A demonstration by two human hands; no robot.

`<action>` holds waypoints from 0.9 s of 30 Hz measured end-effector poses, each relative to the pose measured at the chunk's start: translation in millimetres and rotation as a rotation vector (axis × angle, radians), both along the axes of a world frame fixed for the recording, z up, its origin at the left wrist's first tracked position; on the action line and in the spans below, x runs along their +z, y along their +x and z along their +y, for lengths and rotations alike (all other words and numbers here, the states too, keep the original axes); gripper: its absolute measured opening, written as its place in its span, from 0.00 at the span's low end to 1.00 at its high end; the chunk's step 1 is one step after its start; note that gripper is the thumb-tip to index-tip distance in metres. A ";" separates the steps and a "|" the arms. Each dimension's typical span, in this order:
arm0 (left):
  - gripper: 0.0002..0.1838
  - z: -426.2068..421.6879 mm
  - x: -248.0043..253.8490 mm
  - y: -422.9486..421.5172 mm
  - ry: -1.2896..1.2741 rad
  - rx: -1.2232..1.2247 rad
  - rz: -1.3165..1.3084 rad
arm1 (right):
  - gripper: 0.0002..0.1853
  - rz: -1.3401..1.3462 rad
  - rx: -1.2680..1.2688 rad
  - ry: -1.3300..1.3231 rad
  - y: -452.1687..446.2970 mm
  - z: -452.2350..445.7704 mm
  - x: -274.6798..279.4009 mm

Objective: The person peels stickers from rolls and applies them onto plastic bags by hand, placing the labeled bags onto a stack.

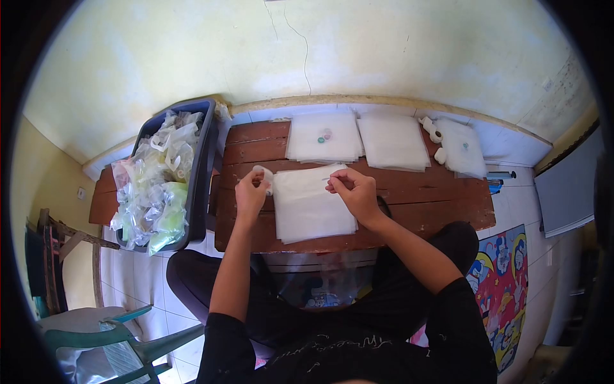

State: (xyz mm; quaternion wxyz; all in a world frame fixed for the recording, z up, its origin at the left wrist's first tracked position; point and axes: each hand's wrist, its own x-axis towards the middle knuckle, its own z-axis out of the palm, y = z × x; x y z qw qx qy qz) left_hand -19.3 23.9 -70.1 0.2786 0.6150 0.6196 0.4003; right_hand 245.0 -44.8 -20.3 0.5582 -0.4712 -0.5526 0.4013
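Observation:
My left hand point(251, 193) is closed around a small white roll point(264, 177), which looks like tape or stickers, at the left edge of a stack of clear plastic bags point(313, 208). Over the upper right of that stack, my right hand point(354, 192) has thumb and forefinger pinched on a small thin strip point(326, 179), too small to identify. The stack lies flat on a brown wooden table point(246, 221) in front of me.
Behind are more bag stacks point(393, 142), one with small round pieces point(325, 136) on top. White rolls point(432, 130) lie near the right-hand stack point(462, 144). On the left stands a dark bin point(203, 147) full of crumpled plastic bags point(157, 185). A green chair point(109, 339) is lower left.

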 end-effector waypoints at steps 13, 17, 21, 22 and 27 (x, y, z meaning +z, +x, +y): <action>0.19 -21.2 -0.8 12.6 0.535 0.336 0.551 | 0.06 0.004 0.033 -0.035 -12.0 -10.5 -13.2; 0.20 -38.6 22.6 51.4 -0.139 -0.178 -0.339 | 0.06 -0.052 0.035 0.019 -15.0 -12.2 -16.3; 0.18 -55.0 34.8 70.4 -0.330 -0.352 -0.721 | 0.07 -0.160 0.018 0.108 -18.4 -16.7 -20.0; 0.18 -55.8 36.0 70.6 -0.316 -0.363 -0.724 | 0.07 -0.213 0.027 0.160 -19.3 -18.4 -18.9; 0.16 -55.4 37.7 65.8 -0.282 -0.359 -0.693 | 0.08 -0.277 0.073 0.222 -21.8 -20.4 -21.0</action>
